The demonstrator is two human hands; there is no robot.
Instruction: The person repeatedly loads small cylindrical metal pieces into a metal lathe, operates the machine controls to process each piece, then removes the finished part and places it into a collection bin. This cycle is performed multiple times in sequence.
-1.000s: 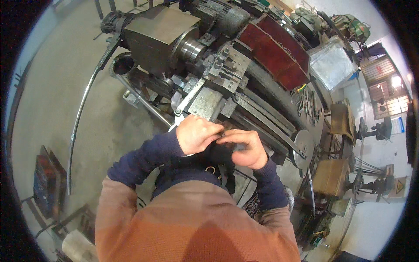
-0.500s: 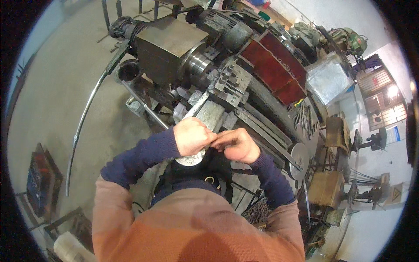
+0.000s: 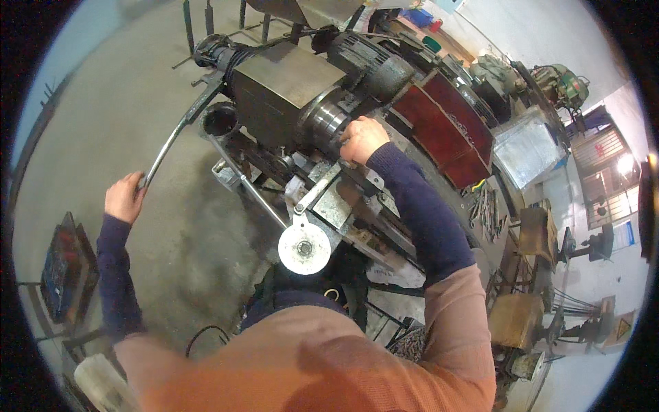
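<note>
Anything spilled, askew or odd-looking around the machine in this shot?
Nothing looks broken or tipped over. Mildly untidy: a loose heap of hand tools beside the red metal box, jumbled rather than racked. A dark patch on the floor, left of the pale round disc, also stands out; stain or shadow, I can't tell.

Left grip (image 3: 125, 197) now on lever (image 3: 180, 128), right grip (image 3: 364, 140) at spindle (image 3: 328, 121).

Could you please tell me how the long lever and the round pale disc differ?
The lever is long and thin; the disc is flat and round. The left hand grips the lever, while neither hand touches the disc. Both look metallic.
</note>
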